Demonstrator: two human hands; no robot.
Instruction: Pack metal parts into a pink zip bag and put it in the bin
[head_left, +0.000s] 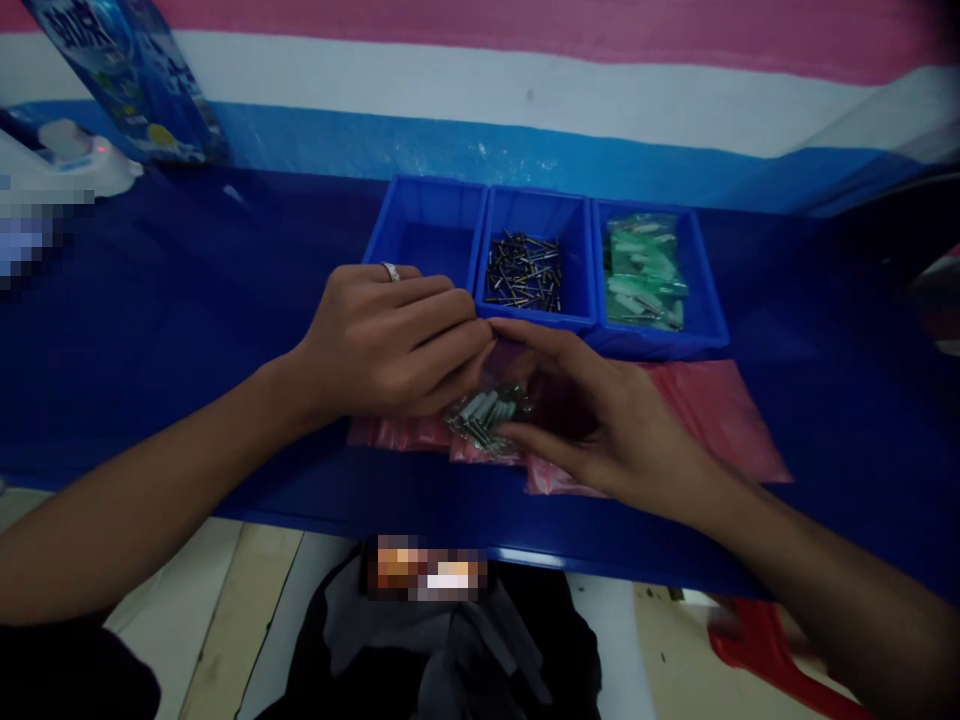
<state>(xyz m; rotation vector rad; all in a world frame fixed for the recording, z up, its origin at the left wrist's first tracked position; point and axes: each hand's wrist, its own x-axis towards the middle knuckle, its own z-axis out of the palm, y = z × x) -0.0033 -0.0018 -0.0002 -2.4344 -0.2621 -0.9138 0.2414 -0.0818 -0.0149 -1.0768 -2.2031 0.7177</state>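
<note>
I count one blue table and three blue bins in a row just above centre: a left bin, a middle bin with a heap of metal pins too jumbled to count, and a right bin with overlapping green packets. Several red bags overlap below them; I can't get an exact number. There are two hands, one clear bag of small pieces, and one ring.

The clear bag is at the centre of my view, over the red bags, its filled end towards the bottom of the frame. Its long axis seems to run up between the hands, though fingers cover much of it.

The left hand is curled narrow beside it; I can't tell whether it grips. The right hand has thumb and forefinger wide apart, the thumb touching the bag.

The tabletop is smooth. A striped sheet spans the top, a blue pouch stands upper left, and a red plastic piece shows lower right.
</note>
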